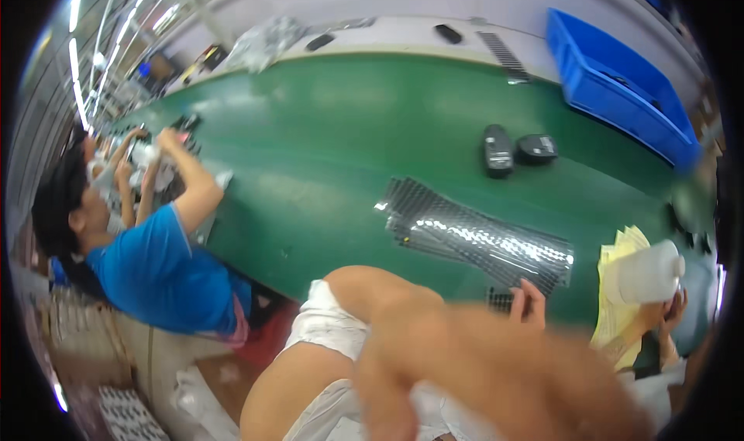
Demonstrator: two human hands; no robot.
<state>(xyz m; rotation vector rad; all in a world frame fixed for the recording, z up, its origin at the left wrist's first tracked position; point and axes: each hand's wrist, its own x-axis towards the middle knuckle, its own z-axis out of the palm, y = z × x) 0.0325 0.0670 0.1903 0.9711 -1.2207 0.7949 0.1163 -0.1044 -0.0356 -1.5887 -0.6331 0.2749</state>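
Note:
My left hand [496, 356] is raised very close to the camera, large and smeared by motion. A white band [329, 317] wraps my left arm, and the left hand hides most of my right arm. Over the green table, my right hand [528, 301] shows only bent fingertips, closed at the near edge of a pile of glossy clear sheets [480, 236] with rows of small dark pieces. A small dark gridded piece [500, 298] lies beside its thumb. Beyond the pile rest two black rounded plastic devices [497, 151] with grey labels.
The green table [325, 131] curves away to the left, where a co-worker in a blue shirt [159, 270] works. A blue bin [620, 84] stands at the far right. At right are yellow papers [612, 286], a white container [645, 274] and another person's hands [673, 313].

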